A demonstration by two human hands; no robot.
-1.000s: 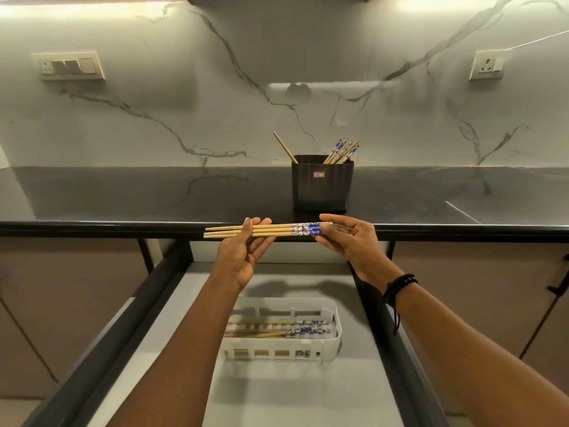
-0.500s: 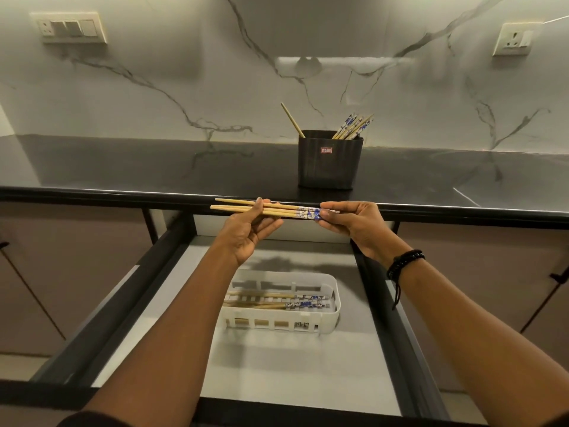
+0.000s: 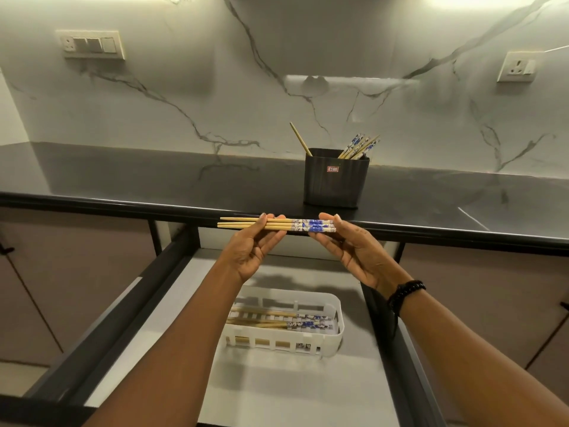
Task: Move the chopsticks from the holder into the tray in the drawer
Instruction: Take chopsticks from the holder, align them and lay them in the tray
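Holding a bundle of chopsticks level and crosswise above the open drawer, just near of the counter edge, bare tips left, blue-and-white patterned ends right. Looks like 3 sticks, though exact count hard to tell. Left hand palm up, fingers curled lightly under and around the plain wooden stretch, thumb on top, closed loosely on the bundle. Right hand pinching the patterned ends, fingertips against the far side, palm facing left, otherwise fairly open. Black bead bracelet on the right wrist.

Below the hands, inside the drawer, a white slotted tray lying crosswise on the pale drawer floor, already containing several chopsticks laid lengthwise along it, patterned ends right as well. Left part of the tray hidden behind the left forearm.

Farther off, on the dark counter, right of center, a black holder standing upright with a small red label, well apart from the hands. More patterned chopsticks leaning out of its right corner, 1 plain stick leaning left from the left corner.

Behind, veined marble wall, switch plate upper left, socket upper right.
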